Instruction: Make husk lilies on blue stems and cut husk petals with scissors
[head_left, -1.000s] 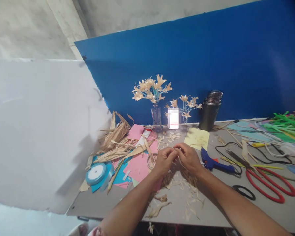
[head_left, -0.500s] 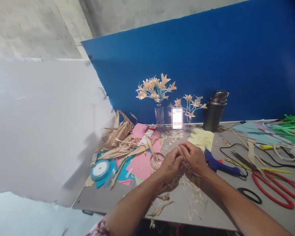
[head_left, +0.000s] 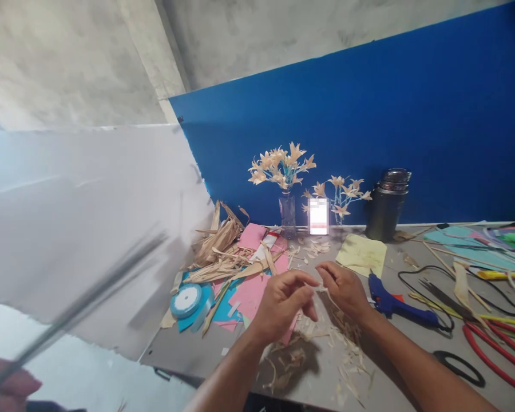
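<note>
Working just left of the blue glue gun (head_left: 397, 309), the person has both bare hands raised over the table (head_left: 223, 357). The left hand (head_left: 283, 300) is open, fingers loosely spread and thumb apart, with nothing seen in its grasp. The right hand (head_left: 343, 292), nearer the glue gun, is curled with thumb and forefinger close together; whether a thin piece sits between them cannot be told. The hands are near each other but do not appear to touch.

The nearest material is the pale husk scraps (head_left: 354, 357), strewn on the table below the hands, to the left of the glue gun and closer to the person. Yellow paper (head_left: 361, 254) lies just beyond the glue gun, scissors (head_left: 446, 298) to its right, and a heap of dry husk (head_left: 217, 246) well to its left.

For fine fingertip work like this, a light pinch would probably serve best, since such dry strips look apt to split if squeezed or twisted hard. Resting the wrists on the table should steady both hands, and keeping one hand as the holder while the other shapes would avoid needless regripping. The right wrist is best kept clear of the glue gun's nozzle, which may be hot; the pictures cannot show that.
</note>
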The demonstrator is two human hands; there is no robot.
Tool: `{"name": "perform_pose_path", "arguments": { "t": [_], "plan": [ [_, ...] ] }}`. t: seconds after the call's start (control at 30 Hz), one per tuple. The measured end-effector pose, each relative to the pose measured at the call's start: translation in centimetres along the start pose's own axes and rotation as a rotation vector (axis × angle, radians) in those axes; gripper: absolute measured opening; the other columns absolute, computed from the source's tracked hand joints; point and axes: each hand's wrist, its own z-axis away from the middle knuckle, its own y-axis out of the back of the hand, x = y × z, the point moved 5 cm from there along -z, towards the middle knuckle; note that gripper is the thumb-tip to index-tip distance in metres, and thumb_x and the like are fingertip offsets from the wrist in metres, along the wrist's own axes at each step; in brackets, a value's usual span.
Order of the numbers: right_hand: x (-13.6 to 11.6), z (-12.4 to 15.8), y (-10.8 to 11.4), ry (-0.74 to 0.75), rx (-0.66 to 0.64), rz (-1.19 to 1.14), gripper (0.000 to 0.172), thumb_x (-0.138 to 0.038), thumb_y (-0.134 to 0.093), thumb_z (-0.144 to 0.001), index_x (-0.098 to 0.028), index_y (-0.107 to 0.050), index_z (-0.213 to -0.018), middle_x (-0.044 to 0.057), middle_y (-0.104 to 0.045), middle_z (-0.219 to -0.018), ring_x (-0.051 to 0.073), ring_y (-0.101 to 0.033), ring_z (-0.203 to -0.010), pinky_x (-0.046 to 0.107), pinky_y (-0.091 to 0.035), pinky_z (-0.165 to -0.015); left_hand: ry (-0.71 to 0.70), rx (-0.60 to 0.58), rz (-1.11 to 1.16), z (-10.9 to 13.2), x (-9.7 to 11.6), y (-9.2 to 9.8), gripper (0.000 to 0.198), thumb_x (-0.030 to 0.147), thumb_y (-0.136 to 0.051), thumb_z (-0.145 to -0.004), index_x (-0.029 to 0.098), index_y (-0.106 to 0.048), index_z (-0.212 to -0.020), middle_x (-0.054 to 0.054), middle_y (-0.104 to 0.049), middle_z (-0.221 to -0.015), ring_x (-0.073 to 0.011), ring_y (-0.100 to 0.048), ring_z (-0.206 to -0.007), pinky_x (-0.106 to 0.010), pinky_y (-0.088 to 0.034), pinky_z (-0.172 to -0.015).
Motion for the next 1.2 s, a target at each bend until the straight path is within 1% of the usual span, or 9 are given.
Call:
{"name": "perform_pose_path", "arguments": {
  "t": [0.17,0.3,0.5,0.6,0.73,0.8,0.87,1.03,1.2],
  "plan": [
    [0.3,0.3,-0.1,0.005,-0.002,0.026,0.032,-0.042,-0.043,-0.097,-0.023,-0.068,-0.092,0.003,-0.071,-0.078,0.023,-0.065,-0.067,0.031,-0.042,-0.066,0.238,0.197,0.654,3.7,-4.0,6.5,0.042,0.054,-0.058,-0.087,0.014,-0.07,-0.087,-0.002,-0.059,-0.055,-0.0122,-0.056,-0.049,-0.022,-0.044,-0.046],
    [0.1,0.5,-0.6,0.028,-0.069,0.062,0.034,-0.042,-0.041,-0.098,-0.022,-0.068,-0.091,0.003,-0.071,-0.076,0.022,-0.064,-0.064,0.03,-0.04,-0.063,0.246,0.218,0.853,7.2,-3.6,9.9,0.057,0.062,-0.041,-0.093,0.018,-0.066,-0.067,0.005,-0.032,-0.036,-0.008,-0.026,-0.027,-0.018,-0.021,-0.025],
    [0.1,0.6,-0.8,0.061,-0.091,0.088,0.034,-0.042,-0.042,-0.098,-0.022,-0.069,-0.091,0.004,-0.072,-0.08,0.022,-0.064,-0.068,0.03,-0.04,-0.062,0.442,0.372,0.956,7.9,-4.2,11.0,0.026,0.02,-0.039,-0.097,0.013,-0.064,-0.089,0.003,-0.045,-0.051,-0.0065,-0.045,-0.041,-0.011,-0.034,-0.035],
    [0.2,0.7,-1.0,0.076,-0.099,0.1,0.035,-0.042,-0.042,-0.098,-0.022,-0.069,-0.09,0.004,-0.072,-0.078,0.022,-0.064,-0.068,0.03,-0.041,-0.065,0.471,0.394,0.938,8.2,-5.4,10.4,0.02,0.017,-0.044,-0.094,0.013,-0.062,-0.086,0.003,-0.048,-0.052,-0.0064,-0.049,-0.042,-0.011,-0.036,-0.037],
    [0.4,0.7,-1.5,0.092,-0.154,0.092,0.035,-0.04,-0.041,-0.098,-0.022,-0.07,-0.09,0.005,-0.073,-0.079,0.022,-0.065,-0.068,0.03,-0.041,-0.064,0.35,0.397,0.269,10.1,-3.6,9.7,0.022,0.035,-0.058,-0.088,0.016,-0.066,-0.082,-0.004,-0.06,-0.06,-0.0142,-0.057,-0.049,-0.022,-0.044,-0.043],
    [0.4,0.8,-1.8,0.105,-0.193,0.085,0.035,-0.039,-0.04,-0.098,-0.021,-0.07,-0.091,0.006,-0.073,-0.082,0.023,-0.066,-0.071,0.029,-0.042,-0.065,0.129,0.575,-0.353,10.9,0.1,10.7,0.022,0.036,-0.066,-0.083,0.02,-0.068,-0.097,-0.009,-0.071,-0.093,-0.0225,-0.067,-0.08,-0.031,-0.053,-0.066],
    [0.4,0.9,-2.1,0.114,-0.226,0.08,0.035,-0.039,-0.041,-0.098,-0.021,-0.07,-0.092,0.007,-0.074,-0.083,0.023,-0.067,-0.072,0.029,-0.042,-0.067,0.042,0.725,-0.92,11.0,3.5,11.7,0.045,0.037,-0.068,-0.079,0.022,-0.061,-0.121,-0.014,-0.065,-0.123,-0.0324,-0.059,-0.112,-0.042,-0.05,-0.089],
    [0.1,1.1,-2.4,0.141,-0.291,0.102,0.034,-0.039,-0.041,-0.099,-0.021,-0.07,-0.094,0.006,-0.074,-0.084,0.023,-0.067,-0.074,0.029,-0.041,-0.067,0.604,0.269,-1.519,8.2,1.6,13.2,0.034,0.042,-0.054,-0.088,0.014,-0.065,-0.105,-0.023,-0.071,-0.096,-0.0401,-0.067,-0.093,-0.048,-0.047,-0.08],
    [-0.3,1.1,-2.4,0.157,-0.298,0.137,0.029,-0.034,-0.045,-0.098,-0.021,-0.071,-0.094,0.005,-0.074,-0.085,0.022,-0.067,-0.074,0.028,-0.04,-0.065,0.603,0.068,-1.621,6.0,-2.1,11.8,0.025,0.033,-0.051,-0.091,0.013,-0.067,-0.094,-0.024,-0.071,-0.096,-0.0393,-0.068,-0.096,-0.043,-0.046,-0.077]
  ]
}}
